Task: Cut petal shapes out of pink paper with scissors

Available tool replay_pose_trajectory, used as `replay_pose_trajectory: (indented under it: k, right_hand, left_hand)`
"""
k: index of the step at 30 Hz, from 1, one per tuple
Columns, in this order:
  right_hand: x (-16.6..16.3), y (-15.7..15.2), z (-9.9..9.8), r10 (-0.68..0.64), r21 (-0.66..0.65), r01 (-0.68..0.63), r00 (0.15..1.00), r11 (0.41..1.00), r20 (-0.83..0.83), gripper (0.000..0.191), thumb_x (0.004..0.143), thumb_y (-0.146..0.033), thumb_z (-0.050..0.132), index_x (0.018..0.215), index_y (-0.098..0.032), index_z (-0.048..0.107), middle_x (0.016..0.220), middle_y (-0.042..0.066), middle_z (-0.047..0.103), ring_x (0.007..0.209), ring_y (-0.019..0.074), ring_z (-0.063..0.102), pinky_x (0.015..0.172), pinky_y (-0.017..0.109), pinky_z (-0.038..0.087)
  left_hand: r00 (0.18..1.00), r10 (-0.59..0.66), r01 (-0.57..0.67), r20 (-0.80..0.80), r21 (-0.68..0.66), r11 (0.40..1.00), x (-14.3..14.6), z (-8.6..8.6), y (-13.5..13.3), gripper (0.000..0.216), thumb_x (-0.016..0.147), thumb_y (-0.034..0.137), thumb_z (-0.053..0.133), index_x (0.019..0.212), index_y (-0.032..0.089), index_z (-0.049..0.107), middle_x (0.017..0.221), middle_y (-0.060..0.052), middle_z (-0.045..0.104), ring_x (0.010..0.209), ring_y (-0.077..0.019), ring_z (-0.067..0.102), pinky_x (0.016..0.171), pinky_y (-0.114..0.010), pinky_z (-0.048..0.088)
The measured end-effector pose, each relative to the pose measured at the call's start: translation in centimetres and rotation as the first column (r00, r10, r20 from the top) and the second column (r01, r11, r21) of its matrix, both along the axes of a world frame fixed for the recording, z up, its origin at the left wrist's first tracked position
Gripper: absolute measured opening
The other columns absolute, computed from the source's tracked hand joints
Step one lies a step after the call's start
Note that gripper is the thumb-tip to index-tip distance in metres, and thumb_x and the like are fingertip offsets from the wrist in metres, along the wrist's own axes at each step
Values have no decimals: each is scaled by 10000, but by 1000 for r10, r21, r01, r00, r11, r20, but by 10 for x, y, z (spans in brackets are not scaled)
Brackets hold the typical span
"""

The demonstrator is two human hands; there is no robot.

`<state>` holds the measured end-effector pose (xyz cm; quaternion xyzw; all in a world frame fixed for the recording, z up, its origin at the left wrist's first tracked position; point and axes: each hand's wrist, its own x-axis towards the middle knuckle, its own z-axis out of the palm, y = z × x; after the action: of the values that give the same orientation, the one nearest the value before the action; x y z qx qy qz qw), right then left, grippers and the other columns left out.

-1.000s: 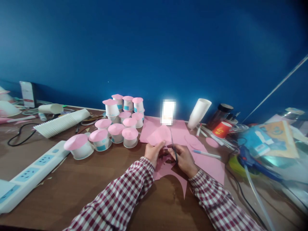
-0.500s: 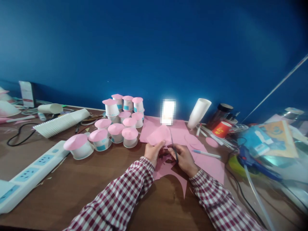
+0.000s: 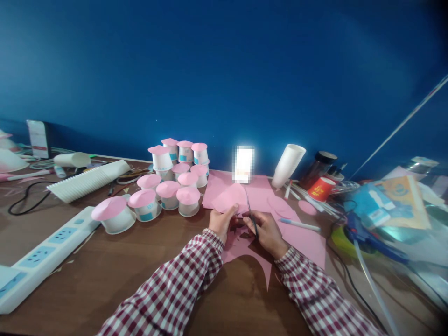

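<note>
My left hand [image 3: 224, 223] pinches the lower edge of a rounded piece of pink paper [image 3: 229, 198], thumb on top. Close beside it, my right hand [image 3: 268, 231] is closed round the handles of a pair of scissors [image 3: 254, 224], whose blades point away from me along the paper's right side. Pink paper scraps [image 3: 264, 268] with curved cut edges lie under and in front of both hands. Beyond them, larger pink sheets [image 3: 261, 186] lie flat on the table. Some of my fingers are hidden under the paper.
Several white paper cups [image 3: 189, 207] with pink cone tops stand left of my hands. A power strip [image 3: 45, 256] lies further left. To the right are a marker [image 3: 300, 224], a stack of white cups [image 3: 289, 165], a red cup [image 3: 321, 189] and a blue glue gun [image 3: 376, 245].
The view has shifted very slightly. Both hands, the pink paper and the scissors keep nearly the same places.
</note>
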<state>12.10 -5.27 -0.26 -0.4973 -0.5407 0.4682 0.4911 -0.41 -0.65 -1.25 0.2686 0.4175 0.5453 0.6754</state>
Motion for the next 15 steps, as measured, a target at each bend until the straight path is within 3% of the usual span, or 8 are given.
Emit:
replay_pose_trajectory:
  k: [5,15]
  right_hand:
    - [0,0,2,-18,7,17,998,1000,53,405,738,-473,643,957,-133,618,580,-17,546,506,121,539,513,289,549]
    - [1,0,0,15,-4,-15,1000,1000,-13,368,768,-449,622,952,-131,591,607,-22,521,559,122,546,564,308,576]
  left_hand:
    - [1000,-30,30,0,-40,999,0,2,1,340,524,343,802,592,98,576,489,-19,546,439,-128,538,426,-268,485]
    - [1000,-3,2,-31,-59,998,-1,6,0,327,499,318,807,527,95,568,435,-5,520,381,-96,482,383,-232,437]
